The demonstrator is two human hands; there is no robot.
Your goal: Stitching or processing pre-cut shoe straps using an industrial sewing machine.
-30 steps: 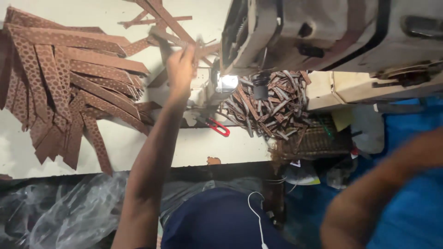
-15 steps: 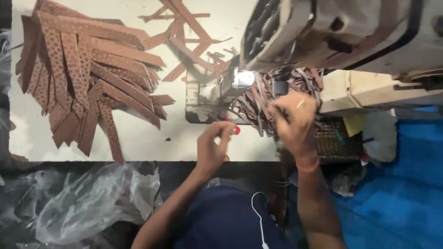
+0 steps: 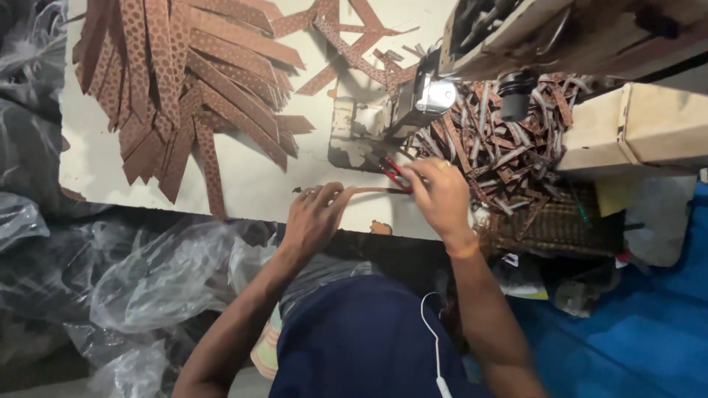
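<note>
A thin brown patterned leather strip [image 3: 372, 191] lies stretched between the two hands at the near edge of the pale, scuffed tabletop [image 3: 251, 177], just in front of the grey sewing machine [image 3: 413, 96]. The left hand [image 3: 316, 217] pinches one end of it between its fingertips, and the right hand [image 3: 441, 195] has its grip closed on the other end, with red-handled snips [image 3: 393, 171] showing right beside its fingers; whether the right hand also holds the snips cannot be told. Judging by how things lie, the work looks part way through: a big fan-shaped stack of wide brown dotted leather strips [image 3: 184, 88] sits untouched on the far left of the tabletop, a few loose crossed strips [image 3: 346, 37] lie beyond the machine, and a heaped tangle of narrow brown and grey strips [image 3: 501, 140] fills the space to the right of the machine, above a dark woven basket [image 3: 553, 228]. So one strip is in hand and many remain. The tabletop is worn, with a chipped front edge. Around it, crumpled clear plastic sheeting [image 3: 133, 287] piles up on the left, a blue surface [image 3: 634, 339] lies on the right, and a pale wooden box [image 3: 649, 125] stands beside the machine.
</note>
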